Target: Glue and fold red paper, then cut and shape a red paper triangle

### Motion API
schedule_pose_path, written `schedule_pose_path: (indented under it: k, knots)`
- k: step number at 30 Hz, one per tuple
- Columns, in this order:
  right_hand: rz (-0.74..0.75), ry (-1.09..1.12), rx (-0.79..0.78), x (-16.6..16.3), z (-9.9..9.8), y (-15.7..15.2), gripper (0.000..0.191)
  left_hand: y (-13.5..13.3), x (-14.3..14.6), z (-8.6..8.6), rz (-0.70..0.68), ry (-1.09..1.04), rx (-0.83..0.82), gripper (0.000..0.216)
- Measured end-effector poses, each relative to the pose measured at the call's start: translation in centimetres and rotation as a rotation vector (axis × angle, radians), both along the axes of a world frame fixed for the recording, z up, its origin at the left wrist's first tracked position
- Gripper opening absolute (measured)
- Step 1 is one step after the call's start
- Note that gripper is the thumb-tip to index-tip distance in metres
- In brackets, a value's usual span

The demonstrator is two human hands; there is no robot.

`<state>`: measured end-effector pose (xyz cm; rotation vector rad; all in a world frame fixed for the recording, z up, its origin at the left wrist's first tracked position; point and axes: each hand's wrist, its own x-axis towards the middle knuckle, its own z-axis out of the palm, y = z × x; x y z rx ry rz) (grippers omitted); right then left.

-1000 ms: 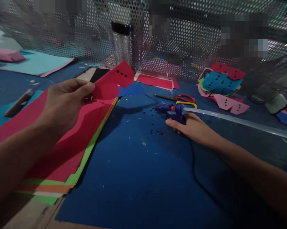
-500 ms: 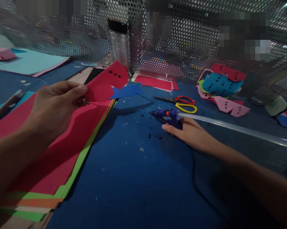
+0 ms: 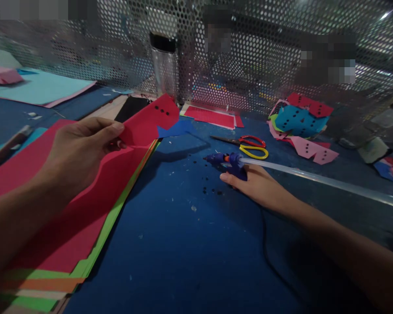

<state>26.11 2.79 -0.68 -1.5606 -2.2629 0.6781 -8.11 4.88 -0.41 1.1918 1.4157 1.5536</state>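
Between thumb and fingers, my left hand (image 3: 82, 152) pinches a red paper cutout (image 3: 144, 124) with three black dots near its far end. It is held up over a stack of coloured paper (image 3: 85, 226), red sheet on top. My right hand (image 3: 258, 185) is wrapped round the handle of a blue glue gun (image 3: 227, 161), its nozzle pointing left, low over the table. A long clear glue stick (image 3: 317, 178) sticks out of its back. Several small black dots (image 3: 204, 190) lie on the table by the nozzle. A blue paper piece (image 3: 177, 128) shows behind the red cutout.
Scissors (image 3: 245, 145) with red and yellow handles lie beyond the glue gun. Dotted paper cutouts (image 3: 303, 120) are piled at the back right. A clear bottle (image 3: 164, 65) stands against the perforated metal panel (image 3: 258, 65). Light blue paper (image 3: 52, 85) lies back left. A cord (image 3: 265, 240) trails forward.
The view has shifted slightly. Both hands keep their holds on the red paper cutout and the glue gun, with little other movement.
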Motion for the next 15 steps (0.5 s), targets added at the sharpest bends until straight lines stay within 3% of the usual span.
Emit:
schedule_pose_path:
  k: [8, 15]
  knots:
    - [-0.031, -0.023, -0.053, -0.40, 0.46, -0.04, 0.046, 0.64, -1.02, -1.02, -0.057, 0.011, 0.023, 0.011]
    - [-0.066, 0.025, -0.028, -0.09, 0.23, -0.26, 0.043, 0.44, -0.85, -0.84, -0.038, 0.025, 0.012, 0.012]
